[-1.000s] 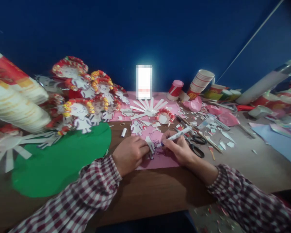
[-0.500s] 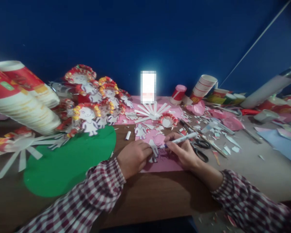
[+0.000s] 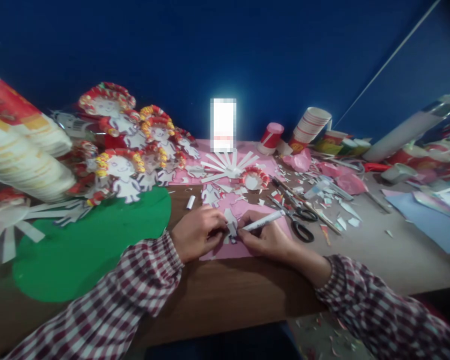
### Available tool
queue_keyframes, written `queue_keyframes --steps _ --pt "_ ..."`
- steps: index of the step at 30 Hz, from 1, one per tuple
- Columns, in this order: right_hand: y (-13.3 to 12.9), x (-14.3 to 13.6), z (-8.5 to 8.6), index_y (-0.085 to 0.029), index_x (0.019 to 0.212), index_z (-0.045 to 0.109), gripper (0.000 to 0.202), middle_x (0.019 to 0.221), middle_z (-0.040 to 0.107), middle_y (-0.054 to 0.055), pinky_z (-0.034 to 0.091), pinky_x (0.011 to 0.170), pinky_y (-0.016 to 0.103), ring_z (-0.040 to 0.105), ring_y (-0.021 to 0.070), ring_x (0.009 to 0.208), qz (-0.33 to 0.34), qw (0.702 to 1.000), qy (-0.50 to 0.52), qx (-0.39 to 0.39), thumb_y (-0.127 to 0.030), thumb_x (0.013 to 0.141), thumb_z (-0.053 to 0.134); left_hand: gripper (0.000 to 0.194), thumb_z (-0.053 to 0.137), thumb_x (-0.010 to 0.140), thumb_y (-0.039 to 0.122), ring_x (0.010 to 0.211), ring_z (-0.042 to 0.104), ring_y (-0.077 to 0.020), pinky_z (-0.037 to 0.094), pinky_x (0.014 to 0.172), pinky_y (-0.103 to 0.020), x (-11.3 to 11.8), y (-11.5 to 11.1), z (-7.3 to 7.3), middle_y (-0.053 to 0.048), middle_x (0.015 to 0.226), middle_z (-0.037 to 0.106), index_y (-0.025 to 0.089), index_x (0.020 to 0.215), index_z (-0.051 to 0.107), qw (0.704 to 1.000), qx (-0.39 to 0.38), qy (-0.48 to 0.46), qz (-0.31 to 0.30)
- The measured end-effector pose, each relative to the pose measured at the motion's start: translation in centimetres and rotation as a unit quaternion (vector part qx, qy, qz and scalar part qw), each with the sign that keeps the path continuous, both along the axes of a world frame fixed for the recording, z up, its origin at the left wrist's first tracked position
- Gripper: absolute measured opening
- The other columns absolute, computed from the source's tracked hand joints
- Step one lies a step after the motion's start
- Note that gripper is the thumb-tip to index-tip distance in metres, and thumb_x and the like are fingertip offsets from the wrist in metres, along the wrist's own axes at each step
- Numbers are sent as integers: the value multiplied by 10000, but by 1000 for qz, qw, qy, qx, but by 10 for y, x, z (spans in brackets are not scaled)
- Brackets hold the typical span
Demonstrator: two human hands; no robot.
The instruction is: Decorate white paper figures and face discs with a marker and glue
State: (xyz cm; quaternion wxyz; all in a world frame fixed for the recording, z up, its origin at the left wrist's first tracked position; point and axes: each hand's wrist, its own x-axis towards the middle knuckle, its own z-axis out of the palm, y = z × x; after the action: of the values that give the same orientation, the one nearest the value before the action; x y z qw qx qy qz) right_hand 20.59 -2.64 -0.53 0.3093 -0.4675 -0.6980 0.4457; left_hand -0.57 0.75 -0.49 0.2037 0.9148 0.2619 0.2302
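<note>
Plainly, the cutout, a small white paper figure, lies between the two hands on the pink sheet, close to the bench's near edge. Taking the cutout as the centre of the clock, the left hand is at nine, its fingers half curled with a gap before the thumb and the tips at the paper's left edge; whether they pinch it or only press it down, I cannot tell. The right hand, at four, is closed on the marker in a writing grip, the barrel slanting up toward two. Its tip is hidden by the fingers.

The cutout looks almost weightless and fairly stiff for paper, though its narrow limbs would likely bend or tear, and it should skid easily unless pinned. The broad body is the safest place for a flat fingertip, with the arms and legs left alone. The marker seems light, rigid and smooth; low on the barrel is the steadiest hold. The cap lies at ten, small and apt to roll, and the scissors at three.
</note>
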Motion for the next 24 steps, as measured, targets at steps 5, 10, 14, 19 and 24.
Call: queue_keyframes --steps 5,10,14,19,24 --pt "1 -1 1 -178 773 559 29 608 534 -38 363 488 188 470 89 539 -1 999 -26 31 -205 774 572 129 553 797 123 860 560 -167 419 810 -308 1 -1 1 -36 916 667 172 861 654 1000 -2 3 9" --pt "1 0 1 -176 792 573 50 645 561 -21 377 516 197 486 100 575 3 998 -35 53 -225 790 576 128 546 807 137 857 557 -174 425 810 -323 0 -2 0 -39 912 667 174 856 658 1000 0 8 13" --pt "1 0 2 -175 785 570 46 631 556 -26 371 508 194 484 95 559 6 997 -42 62 -220 793 570 126 550 807 135 869 557 -176 424 819 -325 1 -2 1 -35 917 666 177 860 656 1000 0 8 13" --pt "1 -1 2 -173 796 571 58 640 566 -23 374 513 195 491 96 564 6 996 -51 68 -231 801 566 129 551 808 134 873 556 -177 423 819 -324 0 -2 1 -35 916 661 177 872 654 1000 1 12 14" --pt "1 -1 3 -172 791 575 64 643 571 -22 379 521 195 496 95 567 9 996 -52 70 -234 800 563 126 553 809 131 867 554 -173 422 819 -320 0 -1 0 -35 916 660 175 873 653 1000 2 10 11"
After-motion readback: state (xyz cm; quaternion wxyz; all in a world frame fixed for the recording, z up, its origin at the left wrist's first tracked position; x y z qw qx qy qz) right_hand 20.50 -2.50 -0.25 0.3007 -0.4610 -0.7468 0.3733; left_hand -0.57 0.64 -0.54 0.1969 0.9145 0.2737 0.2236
